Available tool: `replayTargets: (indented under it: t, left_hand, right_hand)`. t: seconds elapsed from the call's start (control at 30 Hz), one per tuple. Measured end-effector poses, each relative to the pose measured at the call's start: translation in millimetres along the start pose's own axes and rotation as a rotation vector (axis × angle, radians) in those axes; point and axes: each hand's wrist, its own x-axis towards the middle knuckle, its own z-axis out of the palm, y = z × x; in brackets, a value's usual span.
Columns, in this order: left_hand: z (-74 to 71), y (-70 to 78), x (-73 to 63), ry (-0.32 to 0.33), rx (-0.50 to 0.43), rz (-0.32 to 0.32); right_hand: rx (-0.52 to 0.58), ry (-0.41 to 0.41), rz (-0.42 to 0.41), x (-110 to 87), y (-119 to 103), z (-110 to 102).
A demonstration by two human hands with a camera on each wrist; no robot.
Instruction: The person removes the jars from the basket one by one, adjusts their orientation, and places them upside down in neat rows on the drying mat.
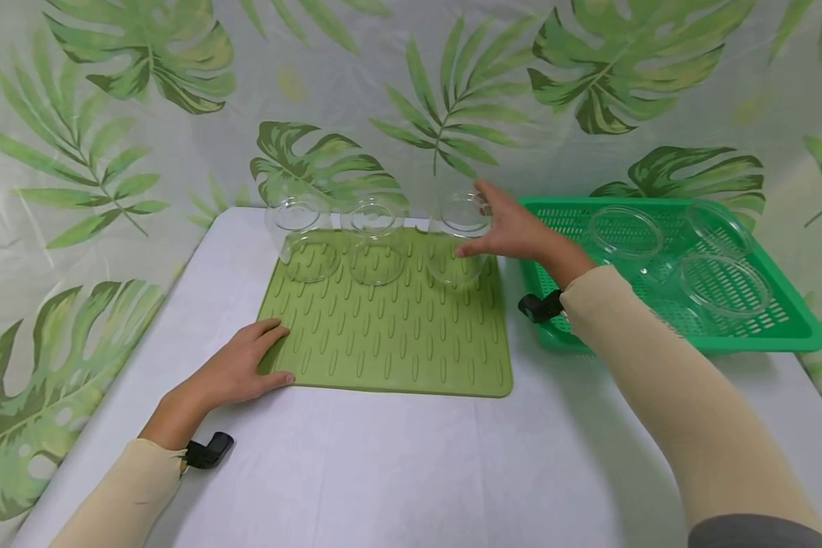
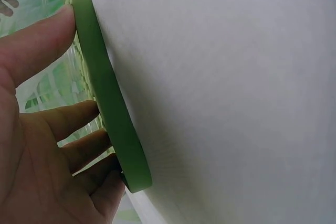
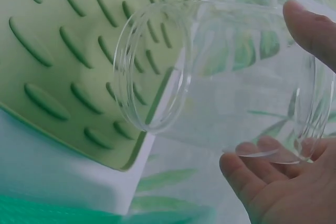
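My right hand [image 1: 514, 224] holds a clear jar [image 3: 236, 77] near its upper end, thumb on one side and fingers on the other. The jar stands mouth down at the back right of a green ribbed drying mat [image 1: 390, 335]. Two similar clear jars, a middle one [image 1: 375, 247] and a left one [image 1: 301, 236], stand in line with it along the mat's back edge. At the mat's left edge, my left hand [image 1: 240, 365] touches the rim with spread fingers; the left wrist view shows its thumb [image 2: 47, 40] and fingertips along that edge.
A green plastic basket [image 1: 664, 346] sits on the right of the white-covered table [image 1: 383, 472], close beside the mat. Several clear jars [image 1: 724, 285] lie inside it. Behind the table hangs a leaf-patterned curtain [image 1: 329, 76].
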Motion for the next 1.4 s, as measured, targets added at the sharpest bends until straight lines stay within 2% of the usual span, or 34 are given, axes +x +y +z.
replayTargets:
  t: [0.53,1.0,1.4]
  left_hand:
    - [1.3,-2.2,0.4,0.003,-0.011,0.011]
    - [1.9,-2.9,0.8,0.004,-0.017,0.012]
    - [-1.3,0.8,0.0,0.0,-0.013,0.002]
  right_hand:
    - [-0.071,-0.049,0.037,9.9,6.6,9.9]
    - [-0.083,-0.081,0.068,12.1,8.4,11.5]
    - [-0.117,-0.117,0.055,14.1,9.0,6.6]
